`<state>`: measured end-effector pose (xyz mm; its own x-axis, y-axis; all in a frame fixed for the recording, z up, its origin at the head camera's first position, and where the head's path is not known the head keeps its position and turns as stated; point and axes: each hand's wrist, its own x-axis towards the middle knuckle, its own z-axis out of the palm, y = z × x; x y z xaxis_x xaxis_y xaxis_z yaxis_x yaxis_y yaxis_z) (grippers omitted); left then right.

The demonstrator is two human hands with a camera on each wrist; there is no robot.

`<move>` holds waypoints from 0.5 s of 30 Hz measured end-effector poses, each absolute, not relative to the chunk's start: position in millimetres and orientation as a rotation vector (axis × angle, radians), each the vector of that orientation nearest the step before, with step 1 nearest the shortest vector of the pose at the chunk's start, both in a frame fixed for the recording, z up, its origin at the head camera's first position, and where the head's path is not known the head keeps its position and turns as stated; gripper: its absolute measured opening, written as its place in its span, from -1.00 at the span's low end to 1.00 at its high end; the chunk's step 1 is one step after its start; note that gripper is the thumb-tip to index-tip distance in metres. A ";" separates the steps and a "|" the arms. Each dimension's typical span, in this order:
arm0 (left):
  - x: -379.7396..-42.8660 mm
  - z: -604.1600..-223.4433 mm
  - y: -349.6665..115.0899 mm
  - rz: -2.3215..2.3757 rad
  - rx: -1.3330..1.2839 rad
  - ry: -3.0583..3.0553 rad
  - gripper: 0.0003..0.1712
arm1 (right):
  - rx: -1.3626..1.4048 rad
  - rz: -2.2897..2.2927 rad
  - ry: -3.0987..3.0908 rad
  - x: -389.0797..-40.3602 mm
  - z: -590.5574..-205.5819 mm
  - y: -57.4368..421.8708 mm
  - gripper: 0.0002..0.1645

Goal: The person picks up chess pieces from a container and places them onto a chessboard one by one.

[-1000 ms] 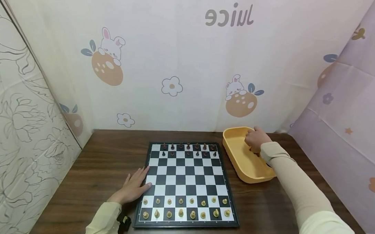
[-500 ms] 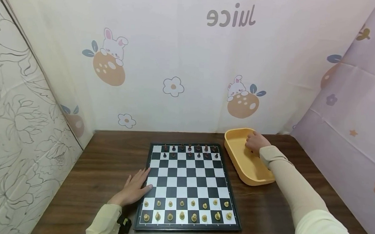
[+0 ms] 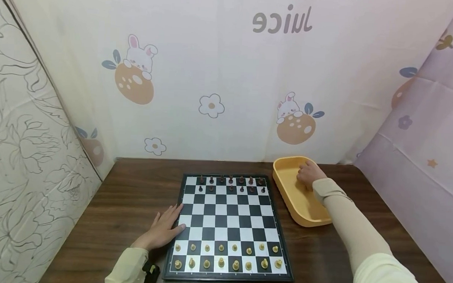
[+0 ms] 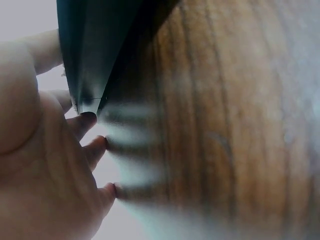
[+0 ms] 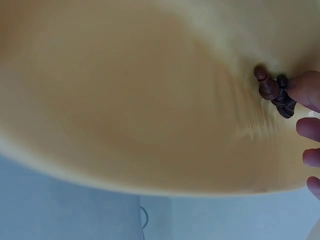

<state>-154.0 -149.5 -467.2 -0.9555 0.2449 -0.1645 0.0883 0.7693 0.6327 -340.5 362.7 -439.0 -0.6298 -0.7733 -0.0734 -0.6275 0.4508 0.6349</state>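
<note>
My left hand rests at the left edge of a black-and-white chessboard, thumb and fingertips over its frame; the left wrist view shows the dark side of the board beside the fingers. My right hand reaches down into a yellow plastic basin. In the right wrist view, small dark brown chess pieces lie together on the basin floor, right at the thumb tip. The other fingers are spread apart below the thumb. Gold chess pieces fill two near rows; dark chess pieces stand in two far rows.
The board lies on a dark wood table, with the basin to its right. A printed curtain hangs behind the table's back edge, and another cloth hangs along the right. A black band sits at my left wrist.
The head view has shifted slightly. My right hand has moved a little within the basin, and dark pieces glimpsed beneath it earlier are hidden in the head view now. The left hand stays put.
</note>
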 end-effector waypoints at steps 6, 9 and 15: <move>-151.7 -465.8 -148.6 0.954 0.235 2.702 -0.18 | 1.213 -0.927 -2.514 -335.6 -435.4 363.5 -0.74; -152.4 -465.4 -148.5 0.960 0.216 2.692 -0.19 | 1.179 -0.934 -2.558 -334.8 -431.4 363.0 -0.76; -153.2 -465.0 -147.6 0.949 0.198 2.690 -0.19 | 1.122 -0.784 -2.632 -333.0 -425.4 364.3 -0.69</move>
